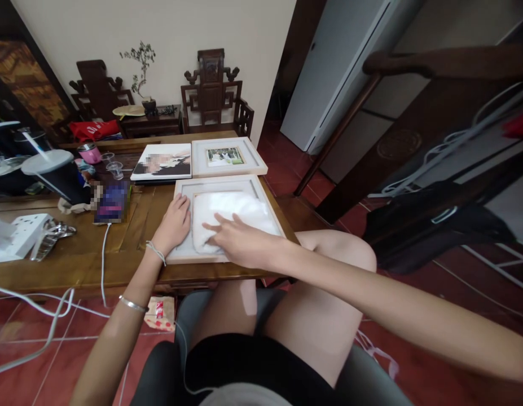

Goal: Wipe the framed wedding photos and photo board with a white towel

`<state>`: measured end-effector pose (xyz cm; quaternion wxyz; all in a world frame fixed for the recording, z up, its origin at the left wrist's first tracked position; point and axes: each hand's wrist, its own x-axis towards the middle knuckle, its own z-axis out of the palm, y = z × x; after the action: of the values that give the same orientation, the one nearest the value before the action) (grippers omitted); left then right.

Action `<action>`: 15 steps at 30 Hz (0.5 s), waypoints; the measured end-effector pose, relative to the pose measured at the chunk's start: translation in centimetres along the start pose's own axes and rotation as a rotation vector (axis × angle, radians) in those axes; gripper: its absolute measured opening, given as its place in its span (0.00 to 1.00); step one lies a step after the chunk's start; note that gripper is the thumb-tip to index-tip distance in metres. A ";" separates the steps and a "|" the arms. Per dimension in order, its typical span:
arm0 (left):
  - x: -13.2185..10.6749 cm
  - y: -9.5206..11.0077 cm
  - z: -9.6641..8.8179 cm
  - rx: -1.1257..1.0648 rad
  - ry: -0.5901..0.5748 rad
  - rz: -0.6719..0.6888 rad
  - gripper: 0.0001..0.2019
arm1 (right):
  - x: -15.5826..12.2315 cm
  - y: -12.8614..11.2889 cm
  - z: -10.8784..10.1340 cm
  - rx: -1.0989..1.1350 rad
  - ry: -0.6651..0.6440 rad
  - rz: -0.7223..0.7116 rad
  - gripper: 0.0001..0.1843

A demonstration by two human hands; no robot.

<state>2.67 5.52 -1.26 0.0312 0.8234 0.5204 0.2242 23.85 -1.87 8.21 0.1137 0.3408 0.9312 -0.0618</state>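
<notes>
A light wooden picture frame lies flat at the near edge of the table. Spread over most of its face is a white cloth, which hides what is underneath. My right hand is on the cloth, fingers spread and pressing down from above without gripping. On the frame's left border rests my left hand, its fingers stretched forward and holding nothing. Just behind stand close by a second framed photo and, to its left, a large photo print or album, both lying flat.
To the left on the wooden table are a phone with a white cable, a black cup with a straw, a pink cup, a hair clip and a power strip. Dark chairs stand behind.
</notes>
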 end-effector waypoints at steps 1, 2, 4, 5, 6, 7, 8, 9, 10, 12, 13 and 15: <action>0.0 0.0 0.0 0.011 -0.002 -0.005 0.24 | -1.0 -0.3 -0.4 0.012 -0.036 0.026 0.29; 0.1 0.1 0.0 0.019 -0.003 -0.010 0.24 | -1.8 -0.5 -0.8 0.023 -0.068 0.059 0.28; 0.1 0.0 0.1 0.020 0.000 -0.013 0.24 | -2.9 -0.6 -1.5 0.033 -0.113 0.126 0.26; 0.2 0.0 0.2 0.016 0.004 -0.014 0.24 | -3.2 -0.6 -1.8 0.028 -0.126 0.152 0.25; 0.2 0.0 0.2 0.010 0.009 -0.013 0.24 | -3.4 -0.6 -2.0 0.018 -0.131 0.170 0.25; 0.2 -0.1 0.3 0.004 0.015 -0.013 0.24 | -3.3 -0.7 -2.0 0.006 -0.129 0.177 0.24; 0.2 0.0 0.3 0.000 0.020 -0.013 0.24 | -3.0 -0.8 -2.0 -0.002 -0.123 0.175 0.24; 0.1 0.0 0.3 -0.001 0.024 -0.014 0.23 | -2.6 -1.1 -2.0 -0.007 -0.110 0.164 0.24; 0.1 0.1 0.3 0.000 0.025 -0.017 0.23 | -2.1 -1.3 -1.8 -0.012 -0.092 0.146 0.24; 0.1 0.2 0.1 0.007 0.013 -0.026 0.24 | -0.9 -1.9 -1.4 -0.026 -0.049 0.097 0.24; 0.1 0.3 0.0 0.009 0.003 -0.030 0.24 | -0.4 -2.1 -1.2 -0.038 -0.028 0.072 0.24; 0.1 0.4 -0.1 0.009 -0.013 -0.032 0.24 | 0.0 -2.2 -0.8 -0.062 -0.002 0.034 0.23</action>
<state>2.96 5.41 -1.00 0.0345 0.8166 0.5342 0.2159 22.27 -3.41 9.11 0.1261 0.3531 0.9265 -0.0315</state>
